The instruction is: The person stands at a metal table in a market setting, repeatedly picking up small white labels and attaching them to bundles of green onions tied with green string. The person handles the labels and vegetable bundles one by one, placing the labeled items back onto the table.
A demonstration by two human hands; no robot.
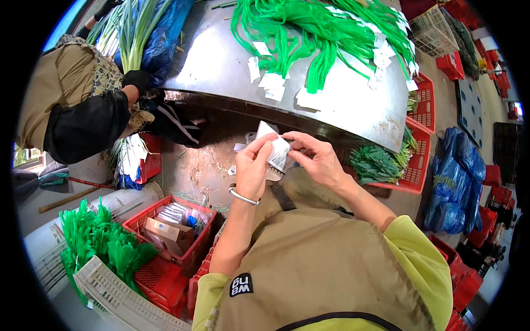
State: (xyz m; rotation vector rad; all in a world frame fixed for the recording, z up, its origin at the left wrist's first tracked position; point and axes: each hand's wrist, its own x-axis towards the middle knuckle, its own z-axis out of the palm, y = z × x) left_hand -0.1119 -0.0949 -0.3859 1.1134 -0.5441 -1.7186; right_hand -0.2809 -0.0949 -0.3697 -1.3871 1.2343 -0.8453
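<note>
Above my lap, my left hand [254, 163] pinches a folded white printed label [280, 154] between thumb and fingers. The fingertips of my right hand [316, 159] are at the label's right edge; whether they grip it is unclear. Just past my hands is the near edge of a metal table [348, 116]. Bunches of green mesh net sleeves [298, 25] lie on it, many with white tags [273, 85] at their ends.
At left, a co-worker's gloved hand [136, 80] holds green onions [138, 41]. Red crates with cartons [172, 233] and cut greens [379, 161] flank me. More green nets [103, 244] lie lower left, beside a pale crate [120, 293]. Blue plastic bags [453, 186] sit right.
</note>
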